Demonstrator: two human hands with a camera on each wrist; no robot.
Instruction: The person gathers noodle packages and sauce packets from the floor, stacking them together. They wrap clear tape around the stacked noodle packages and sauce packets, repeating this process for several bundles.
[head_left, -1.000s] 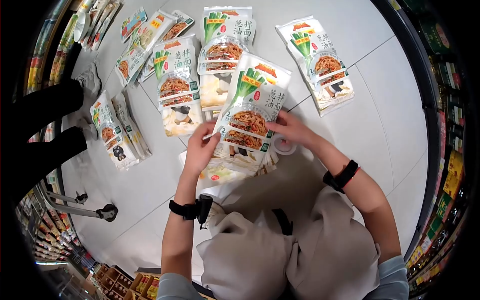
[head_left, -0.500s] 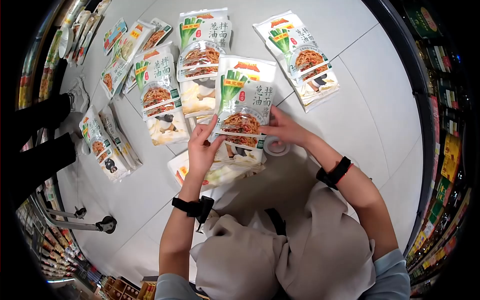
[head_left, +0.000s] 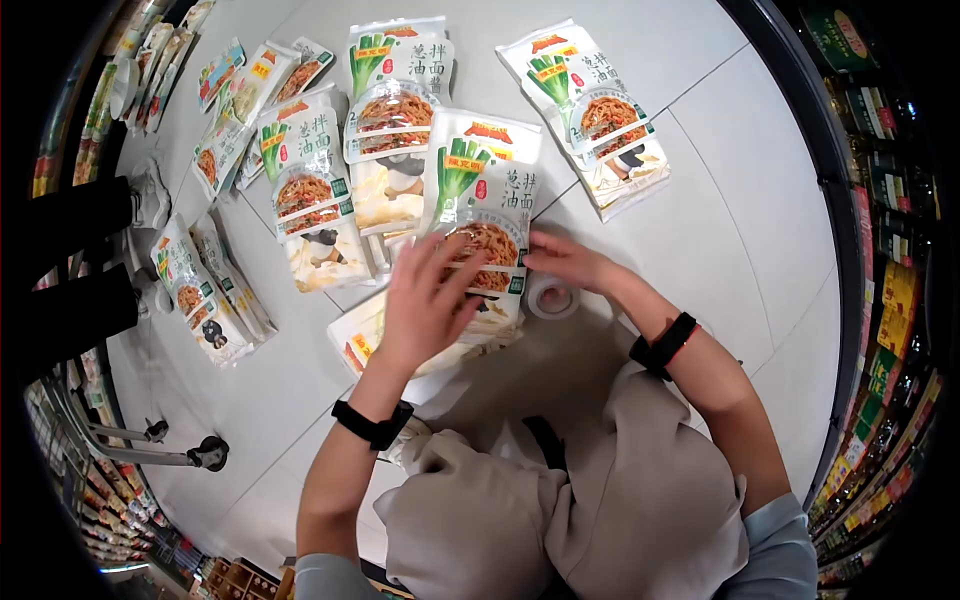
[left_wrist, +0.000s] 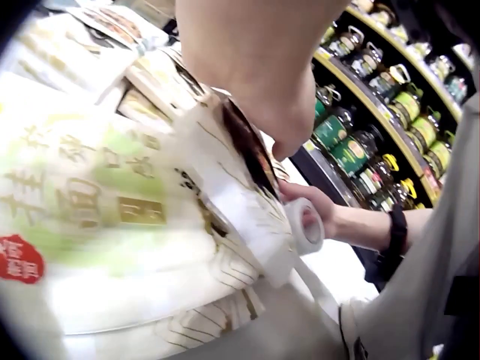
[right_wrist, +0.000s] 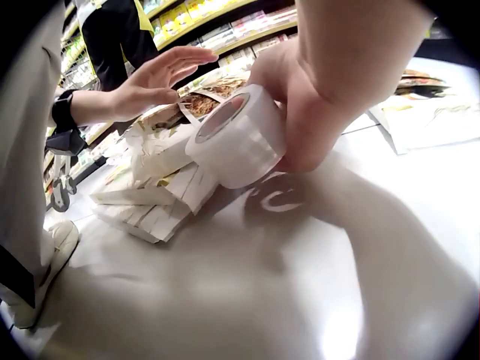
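A stack of noodle packets (head_left: 480, 200) with a leek and noodle-bowl print lies in front of the person. Over its lower front, the left hand (head_left: 425, 305) has its fingers spread; whether they touch is unclear. At the stack's right edge is the right hand (head_left: 575, 262), its fingers extended towards the packets. A clear tape roll (head_left: 552, 297) sits just below that hand; the right wrist view shows the roll (right_wrist: 240, 142) against the hand, but not whether fingers hold it. Beneath the stack, a pale packet (head_left: 355, 335) sticks out at left.
More packets (head_left: 310, 190) lie on the tiled floor to the left and behind, with another group (head_left: 600, 120) at the right. Shelves (head_left: 890, 300) curve along the right side. At the left are a person's dark-clothed legs (head_left: 85, 230) and a wheeled metal frame (head_left: 150, 455).
The left hand has left the stack's left edge and moved over its front, fingers spreading. The right hand stays by the right edge. The head view has shifted, moving the whole scene leftward.
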